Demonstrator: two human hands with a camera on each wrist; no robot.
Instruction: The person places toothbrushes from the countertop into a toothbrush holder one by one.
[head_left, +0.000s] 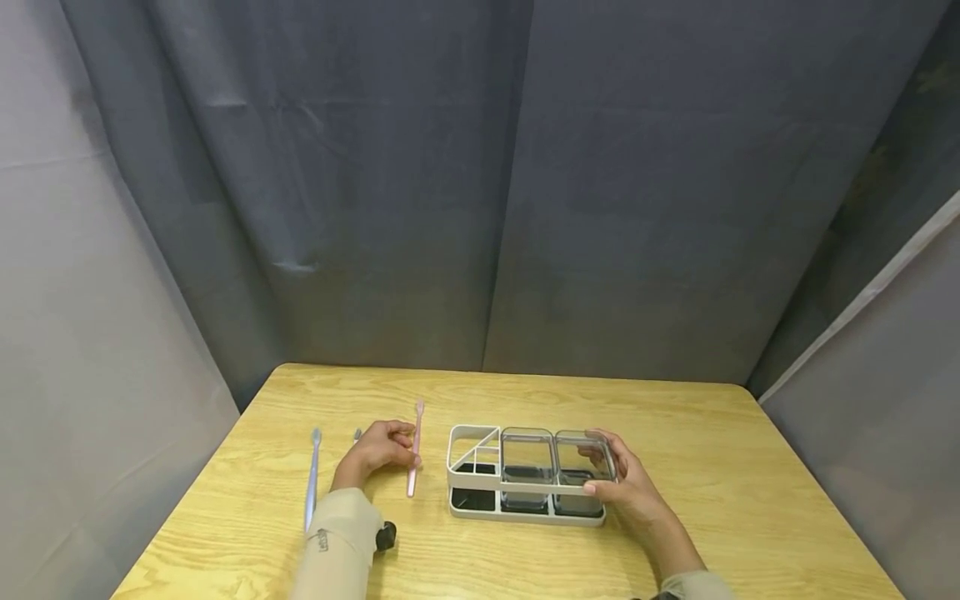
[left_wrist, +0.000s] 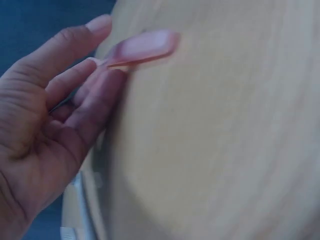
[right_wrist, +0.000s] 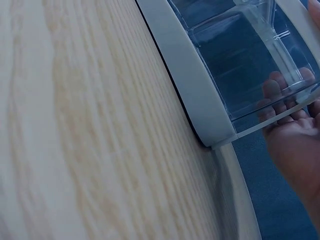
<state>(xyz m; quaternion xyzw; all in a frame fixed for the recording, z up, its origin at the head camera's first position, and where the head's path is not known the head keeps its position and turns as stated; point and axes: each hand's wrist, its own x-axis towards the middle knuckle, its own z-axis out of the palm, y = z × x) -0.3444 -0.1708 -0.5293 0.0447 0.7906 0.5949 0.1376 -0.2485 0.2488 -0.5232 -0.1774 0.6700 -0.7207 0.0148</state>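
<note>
A pink toothbrush (head_left: 416, 450) points away from me, with my left hand (head_left: 382, 447) at its handle. The thumb and curled fingers pinch it, and the handle's wide end (left_wrist: 150, 45) sticks out past the fingertips in the left wrist view. To the right stands a white toothbrush holder (head_left: 525, 521) with a divided section at its left and two clear cups (head_left: 528, 454) side by side. My right hand (head_left: 626, 483) grips its right end, thumb in front and fingers behind. Those fingers show through the clear plastic in the right wrist view.
A blue toothbrush (head_left: 312, 475) lies left of my left forearm. Another brush head (head_left: 357, 434) peeks out behind the left wrist, the rest hidden. The wooden table (head_left: 712, 450) ends at grey curtains (head_left: 375, 208) at the back and sides.
</note>
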